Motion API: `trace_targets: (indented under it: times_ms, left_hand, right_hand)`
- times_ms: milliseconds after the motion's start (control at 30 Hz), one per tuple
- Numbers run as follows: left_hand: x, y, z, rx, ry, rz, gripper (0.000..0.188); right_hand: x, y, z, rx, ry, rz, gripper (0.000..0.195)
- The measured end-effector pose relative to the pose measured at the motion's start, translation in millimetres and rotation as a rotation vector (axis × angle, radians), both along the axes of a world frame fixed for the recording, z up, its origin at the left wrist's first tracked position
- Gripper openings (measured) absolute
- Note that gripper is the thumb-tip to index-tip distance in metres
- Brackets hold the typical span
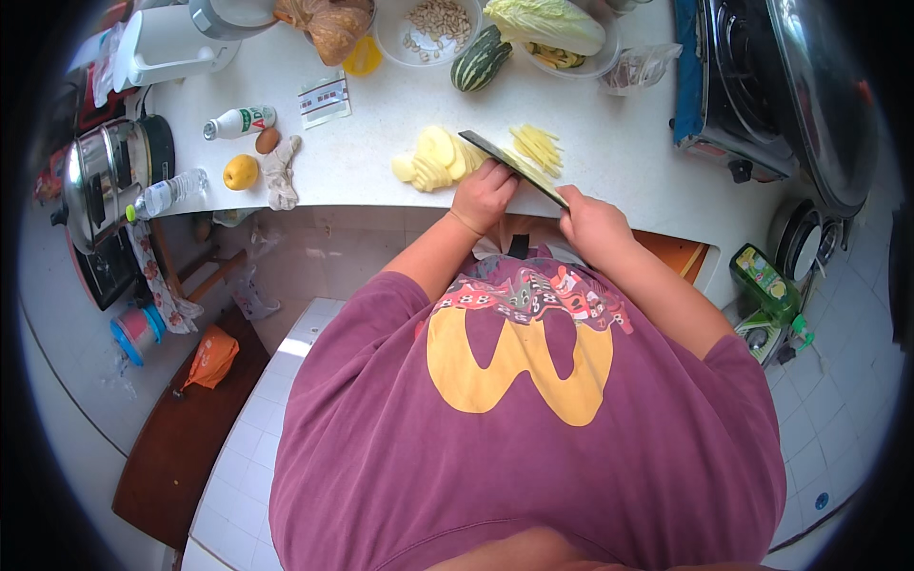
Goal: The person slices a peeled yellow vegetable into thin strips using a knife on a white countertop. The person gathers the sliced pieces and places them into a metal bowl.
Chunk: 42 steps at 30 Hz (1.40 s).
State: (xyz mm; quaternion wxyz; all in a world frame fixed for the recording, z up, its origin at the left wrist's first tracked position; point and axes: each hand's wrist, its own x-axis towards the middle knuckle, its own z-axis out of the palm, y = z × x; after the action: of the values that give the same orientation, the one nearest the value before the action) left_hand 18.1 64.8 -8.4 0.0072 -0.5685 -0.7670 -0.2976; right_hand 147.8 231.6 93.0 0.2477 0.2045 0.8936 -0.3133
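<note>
My right hand (pixel 598 223) grips the handle of a broad kitchen knife (pixel 477 140), whose dark-edged blade slants up and left over the worktop. Pale yellow slices, apparently potato (pixel 437 155), lie overlapped in a fanned pile left of the blade. With curled fingers, my left hand (pixel 487 194) holds the near right end of those slices against the knife; its fingertips are partly hidden. Thin cut strips (pixel 537 148) lie in a small heap on the blade's right side. More pale pieces stick along the blade's face.
A striped green squash (pixel 481 60), a napa cabbage (pixel 548 24) and a bowl of pale seeds (pixel 427 58) stand behind. Leftward are a white bottle (pixel 243 123), an egg (pixel 267 140), a yellow fruit (pixel 240 172) and a cloth (pixel 281 171). A gas stove (pixel 742 168) flanks the right.
</note>
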Motion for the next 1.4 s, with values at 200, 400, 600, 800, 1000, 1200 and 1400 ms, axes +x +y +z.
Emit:
trace_targets:
  times_ms: [200,400,600,800,1000,1200,1400]
  left_hand:
    - [-0.3,1.4,2.9,0.034,-0.008,0.01,0.024]
    - [-1.0,3.0,1.6,0.076,-0.021,0.013,0.027]
    - [0.1,0.5,-1.0,0.045,-0.002,0.009,0.022]
    - [1.2,-1.7,0.6,0.016,-0.029,-0.001,0.023]
    - [2.4,1.2,8.9,0.073,-0.027,0.017,0.024]
    - [0.5,-1.0,1.4,0.066,-0.023,0.005,0.025]
    - [-1.1,-2.3,1.9,0.03,-0.023,-0.02,0.021]
  right_hand:
    - [1.0,-3.9,-40.7,-0.006,0.137,-0.043,0.031]
    - [-2.6,13.4,-13.7,-0.091,0.078,-0.036,0.03]
    - [3.1,4.4,1.2,-0.033,0.019,0.0,0.03]
    - [7.1,-8.1,-32.1,0.016,0.09,-0.035,0.031]
    - [4.4,7.5,-31.1,-0.113,0.13,-0.109,0.029]
    - [-2.7,1.8,5.0,-0.058,0.028,-0.027,0.029]
    - [0.3,-1.8,-4.7,0.009,-0.01,0.016,0.029]
